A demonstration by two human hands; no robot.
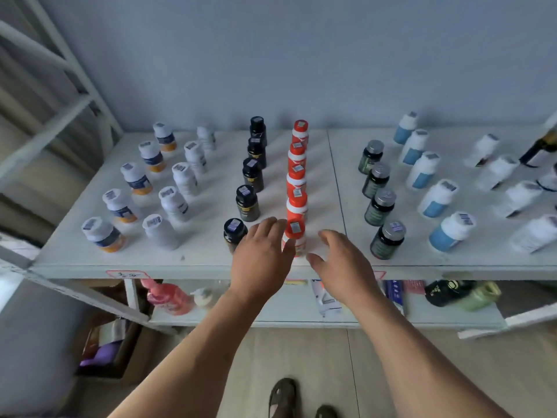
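Both grips released, fingers loose: left hand (260, 257) and right hand (340, 260) flank the front orange-capped bottle (295, 236) at the shelf (196, 262) front edge. Left thumb touches it. Black bottle (235, 233) crowds the left hand. Orange row (297, 176) behind. Round plastic, stickered caps.

Noted lower left side of nearest orange-capped white plastic bottle (294, 236) hidden behind left hand (261, 260). Same for right flank of nearest black-lidded dark jar (233, 233). Could not read cap stickers: too small, blurred. Saw dark bottle with white label (539, 149) cropped at right edge, dark sandals (283, 398) cropped at bottom.
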